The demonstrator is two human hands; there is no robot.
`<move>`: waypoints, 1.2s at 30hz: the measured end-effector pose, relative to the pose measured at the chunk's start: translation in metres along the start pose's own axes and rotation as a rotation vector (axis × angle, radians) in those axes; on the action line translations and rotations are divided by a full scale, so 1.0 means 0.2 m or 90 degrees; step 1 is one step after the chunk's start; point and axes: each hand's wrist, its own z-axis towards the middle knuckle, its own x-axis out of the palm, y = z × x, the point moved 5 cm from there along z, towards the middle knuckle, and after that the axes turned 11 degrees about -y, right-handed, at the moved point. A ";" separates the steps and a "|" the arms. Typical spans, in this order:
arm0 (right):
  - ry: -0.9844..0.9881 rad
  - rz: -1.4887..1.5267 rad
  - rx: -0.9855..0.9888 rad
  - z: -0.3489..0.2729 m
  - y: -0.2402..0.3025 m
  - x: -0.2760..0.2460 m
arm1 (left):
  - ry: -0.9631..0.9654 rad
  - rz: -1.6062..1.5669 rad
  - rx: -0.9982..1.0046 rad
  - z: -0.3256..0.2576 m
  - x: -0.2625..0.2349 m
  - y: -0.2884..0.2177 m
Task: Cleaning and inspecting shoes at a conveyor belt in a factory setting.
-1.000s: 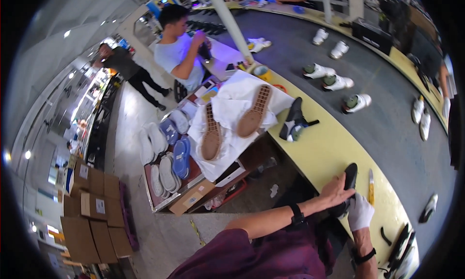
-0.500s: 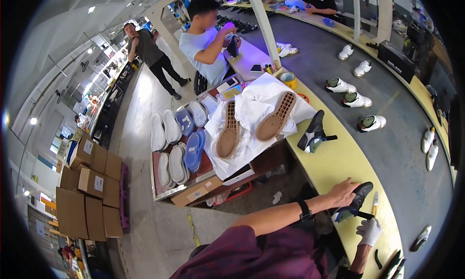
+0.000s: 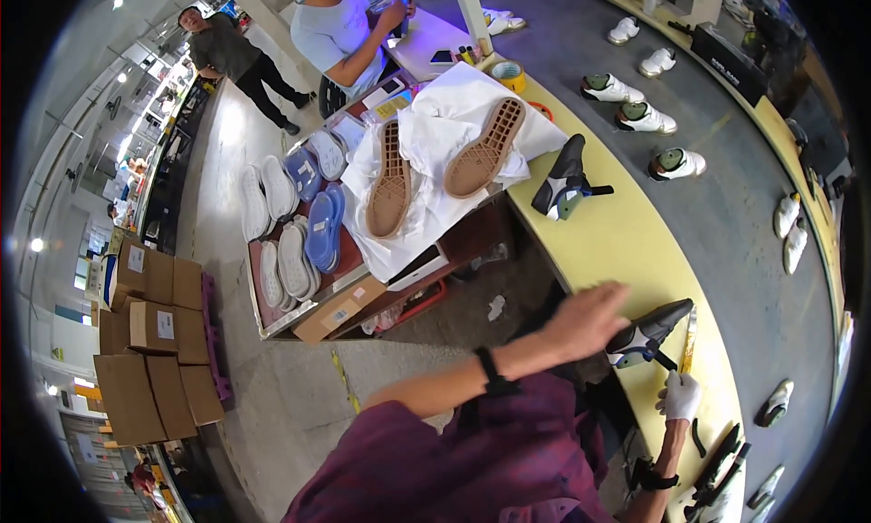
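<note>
A: What is closest to the camera?

B: The person's own arms in a dark red sleeve. The left hand, bare with a black wristband, reaches across to a black shoe upper lying on its side on the yellow bench. The hand is motion-blurred, its fingers spread over the heel end; whether this grip has closed on the upper cannot be told.

A: And the other hand?

B: The right hand wears a white glove and is clenched just below the upper, seemingly around a thin dark tool that is too small to identify. A yellow strip lies on the bench just beside the upper's toe.

A: How should this step be done well?

B: In my judgement, the left hand should settle and pin the upper firmly by the heel before the gloved hand works on it, keeping the work over the bench edge.

A: What lies farther off?

B: A second black upper sits on the bench. Beyond it, two tan soles rest tread-up on white paper, with pale soles racked beside them. White shoes ride the grey conveyor. Two other people stand at the far end, cardboard boxes stacked at left.
</note>
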 end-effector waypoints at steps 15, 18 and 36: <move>-0.014 -0.009 -0.043 -0.18 0.23 -0.15 | -0.318 0.655 -0.269 0.45 -1.94 1.32; -0.023 -0.015 -0.053 -0.24 0.26 -0.16 | -0.341 0.562 -0.294 0.56 -1.88 1.36; 0.093 -0.045 -0.278 -0.47 0.57 0.10 | -0.804 0.190 -0.024 0.84 -2.56 1.07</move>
